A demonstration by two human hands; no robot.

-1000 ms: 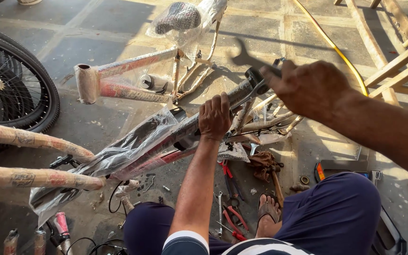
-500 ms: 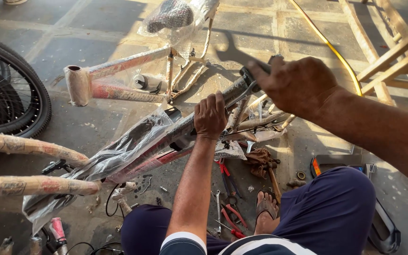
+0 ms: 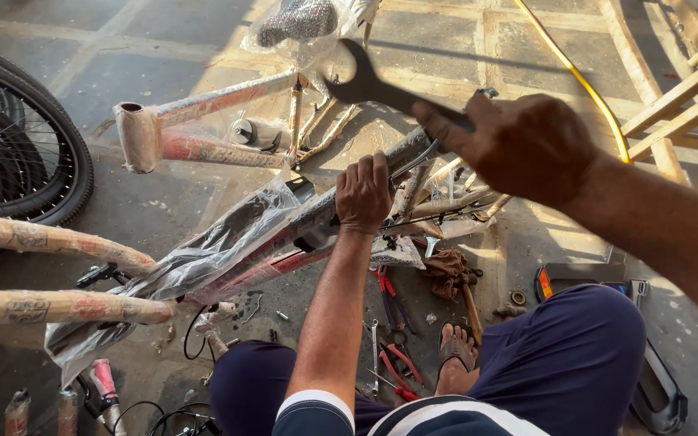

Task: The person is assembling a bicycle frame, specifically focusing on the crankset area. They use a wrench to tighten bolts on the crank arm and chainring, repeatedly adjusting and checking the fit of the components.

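My left hand [image 3: 363,194] grips the plastic-wrapped tube of a bicycle frame [image 3: 228,242] that lies slantwise across my lap. My right hand [image 3: 519,145] is raised above it, closed around the handle of a dark open-ended spanner [image 3: 365,81] whose jaw points up and left. A second paper-wrapped bicycle frame [image 3: 195,129] lies on the floor beyond, with a plastic-covered saddle [image 3: 296,23] at its far end.
A spoked bicycle wheel [image 3: 18,137] leans at the left. Two wrapped tubes [image 3: 50,242] jut in from the left edge. Red-handled pliers and small spanners [image 3: 393,355] lie on the concrete floor by my sandalled foot [image 3: 454,355]. Wooden slats [image 3: 688,89] and a yellow cable [image 3: 583,81] sit at the right.
My right hand has lifted the spanner higher and nearer the camera, its jaw now over the far frame. My left hand keeps its grip on the wrapped tube.
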